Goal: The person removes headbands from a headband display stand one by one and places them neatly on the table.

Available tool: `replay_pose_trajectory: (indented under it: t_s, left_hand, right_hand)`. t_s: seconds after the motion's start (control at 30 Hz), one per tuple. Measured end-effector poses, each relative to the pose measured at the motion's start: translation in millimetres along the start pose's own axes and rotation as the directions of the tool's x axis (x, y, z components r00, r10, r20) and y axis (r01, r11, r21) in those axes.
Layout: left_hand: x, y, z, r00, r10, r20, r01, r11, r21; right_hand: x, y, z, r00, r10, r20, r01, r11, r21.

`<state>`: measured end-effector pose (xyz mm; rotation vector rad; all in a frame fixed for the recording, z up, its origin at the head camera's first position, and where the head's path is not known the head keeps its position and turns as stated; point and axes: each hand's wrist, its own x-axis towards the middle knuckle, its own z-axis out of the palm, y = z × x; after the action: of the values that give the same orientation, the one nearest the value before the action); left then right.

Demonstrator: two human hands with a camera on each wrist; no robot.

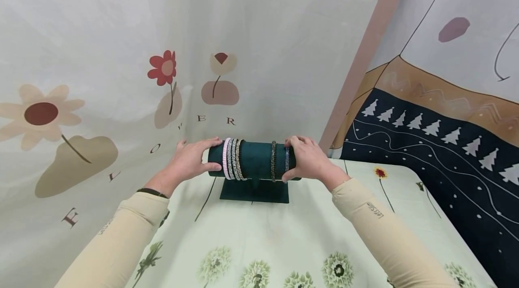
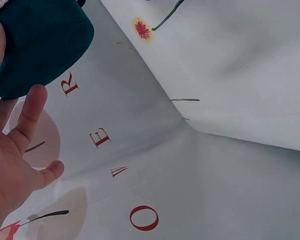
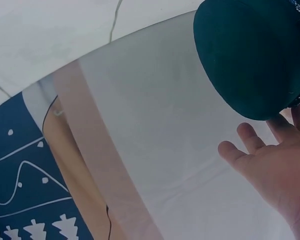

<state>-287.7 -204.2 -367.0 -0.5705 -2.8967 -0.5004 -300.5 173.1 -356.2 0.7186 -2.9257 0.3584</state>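
Observation:
A dark green velvet bracelet stand (image 1: 256,157) stands on the table, a horizontal roll over a flat base (image 1: 254,191). A pink bracelet (image 1: 225,159) circles its left part, with several silver and gold-toned sparkly bracelets (image 1: 237,159) beside it. Farther right sit a dark beaded bracelet (image 1: 273,162) and a blue one (image 1: 287,157). My left hand (image 1: 190,159) grips the roll's left end, thumb in front and fingers over the top. At the other end my right hand (image 1: 310,159) holds the roll, close to the blue bracelet. Both wrist views show the outer fingers spread past the roll's ends.
Under the stand lies a pale green tablecloth (image 1: 259,229) with printed flowers. Right behind the stand hangs a white curtain (image 1: 284,76) with flower prints and letters. A dark blue cloth (image 1: 405,144) with printed trees hangs along the table's right side.

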Motion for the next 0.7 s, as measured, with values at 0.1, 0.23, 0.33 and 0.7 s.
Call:
replay_pose_trajectory:
  t_s: [0.1,0.23,0.33,0.7]
  left_hand:
    - [0.2,0.2,-0.3,1.0,-0.002,-0.001,0.002,1.0,0.005]
    - [0.3,0.2,-0.4,1.0,-0.005,0.002,0.005,1.0,0.009]
    - [0.1,0.4,-0.2,1.0,-0.003,0.003,0.003,1.0,0.009]
    - [-1.3,1.1,-0.6,1.0,-0.004,0.01,0.004,1.0,-0.003]
  right_hand:
    - [-1,1,-1,1.0,0.001,0.0,-0.001,1.0,0.009]
    - [-3,3,-2,1.0,0.005,0.002,-0.005,1.0,0.023]
    - [-5,5,-3,1.0,0.008,0.003,-0.008,0.999,0.032]
    - [-10,14,-1,1.0,0.006,-0.005,-0.005,0.999,0.042]
